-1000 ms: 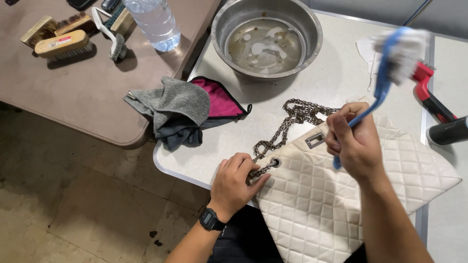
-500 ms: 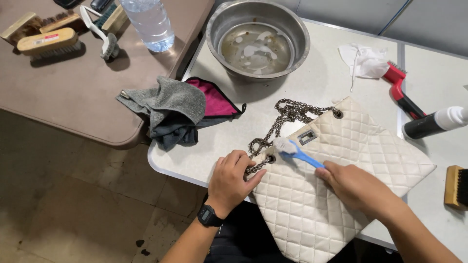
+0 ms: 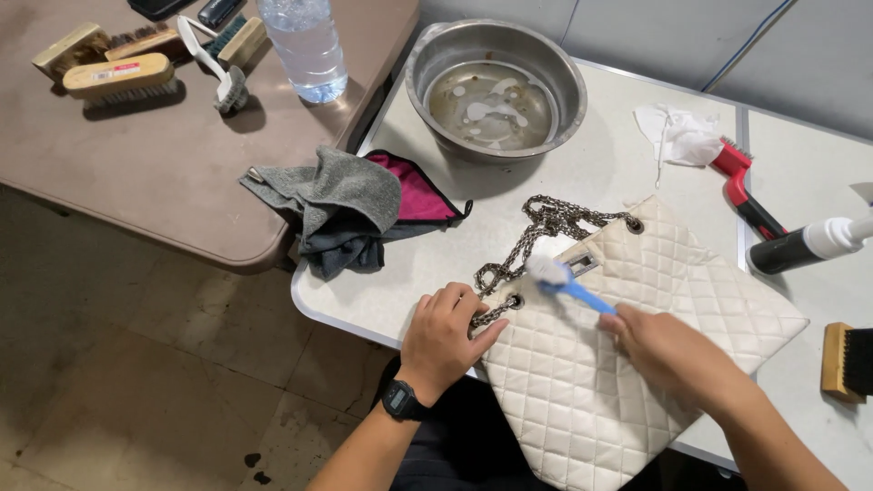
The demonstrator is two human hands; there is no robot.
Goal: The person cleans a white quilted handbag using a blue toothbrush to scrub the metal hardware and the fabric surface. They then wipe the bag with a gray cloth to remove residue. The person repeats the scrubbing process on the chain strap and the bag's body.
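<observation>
A cream quilted handbag (image 3: 627,364) lies flat on the white table (image 3: 600,164), its metal chain strap (image 3: 536,232) bunched above the top edge. My left hand (image 3: 446,336), with a black watch on the wrist, presses down on the bag's top left corner by the chain eyelet. My right hand (image 3: 673,355) holds a blue-handled brush (image 3: 564,282); its white head rests on the bag near the metal clasp.
A steel bowl (image 3: 496,86) with cloudy water stands at the back. Grey and pink cloths (image 3: 355,205) hang over the table gap. A red brush with a white cloth (image 3: 709,150), a black spray bottle (image 3: 805,245) and a wooden brush (image 3: 846,364) lie right. Several brushes and a water bottle (image 3: 305,45) stand on the brown table.
My right hand brought the blue brush down from the air onto the bag's top edge. My left hand stayed on the bag's corner.
</observation>
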